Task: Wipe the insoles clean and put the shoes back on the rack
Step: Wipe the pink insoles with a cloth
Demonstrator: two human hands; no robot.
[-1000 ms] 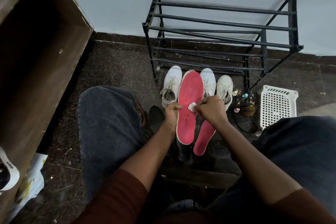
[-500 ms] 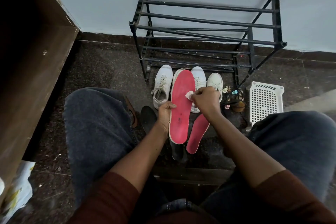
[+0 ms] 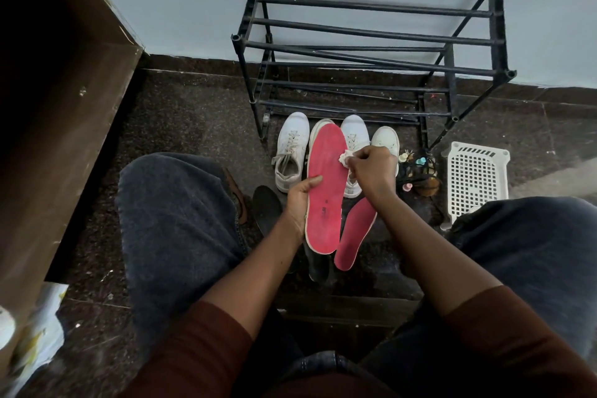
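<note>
My left hand [image 3: 298,200] grips a long red insole [image 3: 324,191] by its left edge, thumb across the face, holding it upright before me. My right hand [image 3: 371,168] pinches a small white wad of tissue [image 3: 441,157] against the insole's upper right edge. A second red insole [image 3: 353,234] lies on the floor under my right wrist. Several white sneakers [image 3: 290,152] stand in a row on the floor in front of the black metal shoe rack [image 3: 371,42], whose bars carry nothing.
A white perforated plastic basket [image 3: 475,184] lies right of the rack, beside a dark tangle with small bottles [image 3: 418,171]. A brown wooden cabinet [image 3: 55,90] fills the left side. A dark insole [image 3: 266,203] lies by my left knee. Dark speckled stone floor runs around.
My right hand with the tissue has slid up the insole, from its middle to the upper right edge. My left hand keeps its hold lower on the insole.
</note>
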